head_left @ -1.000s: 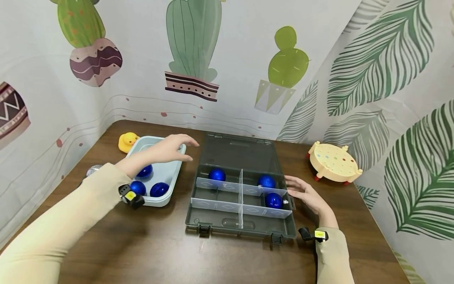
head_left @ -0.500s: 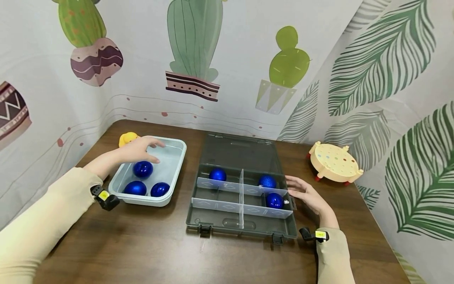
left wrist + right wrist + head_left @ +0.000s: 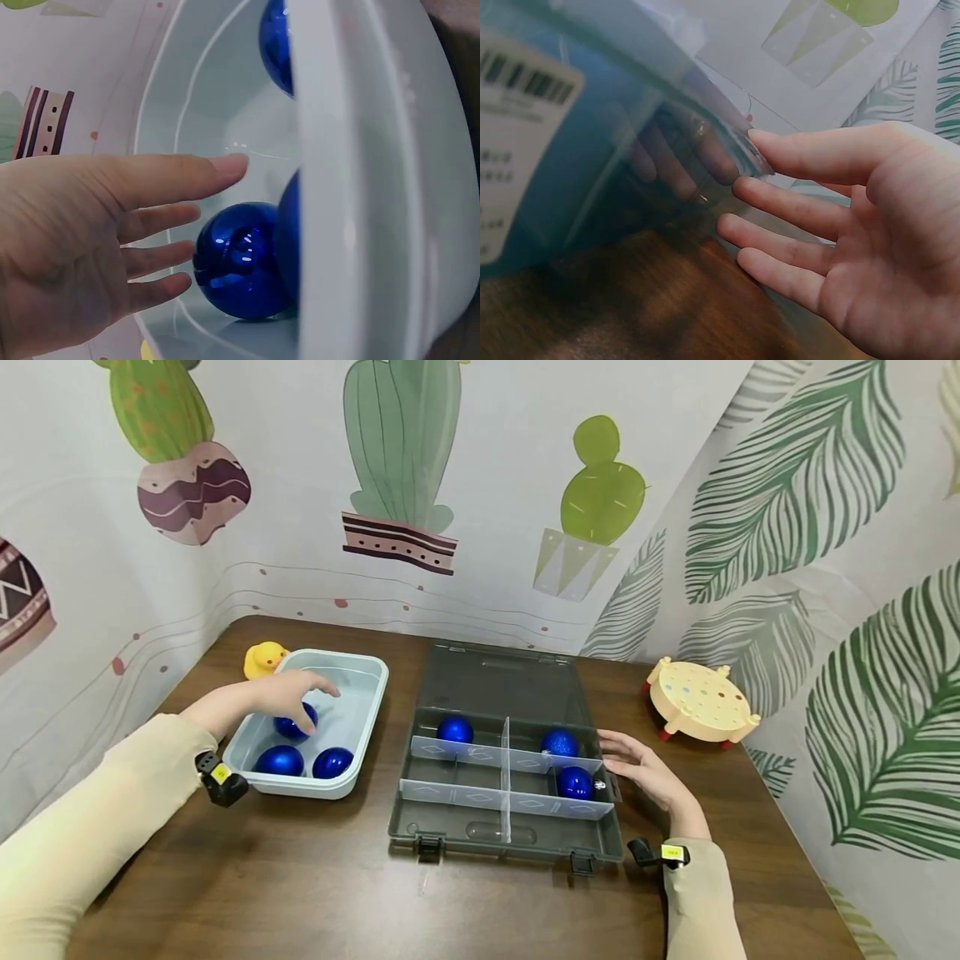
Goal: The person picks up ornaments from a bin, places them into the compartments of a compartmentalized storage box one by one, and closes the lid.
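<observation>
My left hand (image 3: 281, 695) is over the pale blue plastic tub (image 3: 372, 706), fingers spread and thumb apart. Below it sits a shiny blue bauble (image 3: 285, 729), partly covered by the thumb. In the left wrist view the fingertips come close to that bauble (image 3: 244, 266); nothing is held. Two more blue baubles lie nearer the tub's front, one matte (image 3: 280, 761) and one glossy (image 3: 332, 763). My right hand (image 3: 651, 777) rests its fingertips on the right side of an open smoky-grey compartment box (image 3: 442, 820). Three blue baubles sit in the box: back left (image 3: 455, 728), back right (image 3: 560, 742), middle right (image 3: 575, 782).
Clear dividers (image 3: 457, 794) split the box, whose lid (image 3: 502, 685) lies back. A yellow rubber duck (image 3: 264, 658) stands behind the tub. On the far right is a cream round toy with red-tipped legs (image 3: 699, 700). A printed cloth (image 3: 480, 585) hangs behind the wooden table (image 3: 337, 877).
My left hand has moved left from beside the box to over the tub, then lowered slightly towards the rear bauble. The right hand stays at the box's side.
</observation>
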Demonstrator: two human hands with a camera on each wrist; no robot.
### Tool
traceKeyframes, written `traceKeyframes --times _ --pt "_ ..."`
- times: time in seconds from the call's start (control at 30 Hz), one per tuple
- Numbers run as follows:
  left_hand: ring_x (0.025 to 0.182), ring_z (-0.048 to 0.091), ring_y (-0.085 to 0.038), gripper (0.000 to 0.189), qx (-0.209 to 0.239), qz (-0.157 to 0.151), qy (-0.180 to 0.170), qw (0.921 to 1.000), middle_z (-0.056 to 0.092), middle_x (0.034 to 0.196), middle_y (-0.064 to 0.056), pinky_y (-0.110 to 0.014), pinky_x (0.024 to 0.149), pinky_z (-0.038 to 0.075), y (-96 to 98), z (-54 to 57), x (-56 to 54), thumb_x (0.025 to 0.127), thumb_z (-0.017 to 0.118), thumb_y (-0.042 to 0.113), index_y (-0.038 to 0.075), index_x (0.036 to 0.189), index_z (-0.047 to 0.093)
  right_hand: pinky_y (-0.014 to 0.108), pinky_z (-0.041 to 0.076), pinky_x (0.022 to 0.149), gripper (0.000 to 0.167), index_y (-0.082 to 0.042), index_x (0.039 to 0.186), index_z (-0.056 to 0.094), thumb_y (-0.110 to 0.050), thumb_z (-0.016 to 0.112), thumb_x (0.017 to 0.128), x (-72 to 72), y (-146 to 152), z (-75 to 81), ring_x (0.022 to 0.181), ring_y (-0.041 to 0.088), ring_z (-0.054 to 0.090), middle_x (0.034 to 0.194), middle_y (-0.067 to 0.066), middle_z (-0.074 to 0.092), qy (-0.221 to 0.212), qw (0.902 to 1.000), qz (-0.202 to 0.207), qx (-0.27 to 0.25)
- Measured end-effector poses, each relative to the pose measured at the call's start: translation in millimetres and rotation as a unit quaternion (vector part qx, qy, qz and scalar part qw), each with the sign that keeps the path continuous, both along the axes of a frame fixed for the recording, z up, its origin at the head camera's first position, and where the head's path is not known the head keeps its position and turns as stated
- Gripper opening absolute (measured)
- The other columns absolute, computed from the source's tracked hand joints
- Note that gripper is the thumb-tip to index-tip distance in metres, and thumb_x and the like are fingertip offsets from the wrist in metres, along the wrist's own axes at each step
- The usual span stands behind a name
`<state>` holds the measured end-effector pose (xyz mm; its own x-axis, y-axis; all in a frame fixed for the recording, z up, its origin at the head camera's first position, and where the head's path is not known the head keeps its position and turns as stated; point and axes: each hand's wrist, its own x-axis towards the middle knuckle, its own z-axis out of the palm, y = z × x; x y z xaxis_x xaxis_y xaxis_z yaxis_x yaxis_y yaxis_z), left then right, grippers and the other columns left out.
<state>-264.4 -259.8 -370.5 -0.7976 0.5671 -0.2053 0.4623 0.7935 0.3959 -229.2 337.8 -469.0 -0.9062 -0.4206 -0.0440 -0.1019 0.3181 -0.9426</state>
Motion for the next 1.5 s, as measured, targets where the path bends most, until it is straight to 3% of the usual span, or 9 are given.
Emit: traceKeyframes --times 0.27,0.47,0.6,0.8,1.07,1.5 --pt "0.122 0.049 -0.042 0.067 -0.046 -0.006 -0.085 0.9953 0.052 0.136 -0.028 -0.061 0.104 0.038 3.6 -4.0 -0.9 0.073 0.082 0.007 -0.002 0.133 0.053 0.016 0.048 0.092 0.054 0.006 0.146 0.032 -0.008 0.054 0.098 1.0 -1.3 -0.6 0.108 0.0 0.06 0.139 0.036 0.043 0.005 1.0 0.003 -0.006" --pt "0.116 0.05 -0.037 0.067 -0.071 -0.005 -0.118 0.9904 0.05 0.137 -0.03 -0.057 0.101 0.042 6.6 -2.7 -0.6 0.074 0.08 0.005 -0.003 0.134 0.052 0.016 0.048 0.092 0.055 0.006 0.147 0.031 -0.007 0.053 0.098 0.4 -1.8 0.5 0.108 0.0 0.059 0.141 0.039 0.04 0.001 0.9999 0.007 -0.01" --pt "0.112 0.052 -0.033 0.065 -0.078 -0.007 -0.117 0.99 0.051 0.136 -0.03 -0.054 0.099 0.045 6.9 -3.5 -0.3 0.073 0.079 0.001 -0.004 0.132 0.053 0.016 0.047 0.092 0.055 0.006 0.147 0.032 -0.008 0.054 0.098 0.1 -2.0 1.0 0.108 0.0 0.059 0.141 0.039 0.04 -0.001 1.0 0.005 -0.007" --pt "0.115 0.052 -0.038 0.062 -0.088 0.001 -0.108 0.9903 0.054 0.132 -0.031 -0.058 0.102 0.042 5.8 -4.6 -0.5 0.071 0.079 -0.002 -0.007 0.128 0.055 0.016 0.047 0.092 0.055 0.006 0.147 0.031 -0.008 0.054 0.098 0.1 -2.3 1.2 0.108 0.0 0.059 0.141 0.039 0.04 -0.002 1.0 0.005 -0.008" --pt "0.108 0.057 -0.036 0.054 -0.091 0.012 -0.079 0.9927 0.063 0.116 -0.024 -0.056 0.099 0.045 0.0 -10.6 -5.4 0.068 0.085 0.006 -0.007 0.116 0.063 0.016 0.047 0.092 0.054 0.006 0.147 0.032 -0.007 0.053 0.099 0.9 -2.2 2.0 0.108 0.0 0.059 0.141 0.039 0.04 -0.001 0.9999 0.006 -0.008" --pt "0.1 0.059 -0.028 0.055 -0.045 0.017 -0.034 0.9982 0.065 0.116 -0.021 -0.054 0.095 0.049 3.6 0.6 -2.2 0.071 0.087 0.014 -0.006 0.117 0.064 0.017 0.048 0.092 0.054 0.006 0.146 0.033 -0.008 0.054 0.098 0.0 -0.7 -0.3 0.108 0.001 0.061 0.139 0.036 0.044 0.004 0.9999 0.006 -0.008"
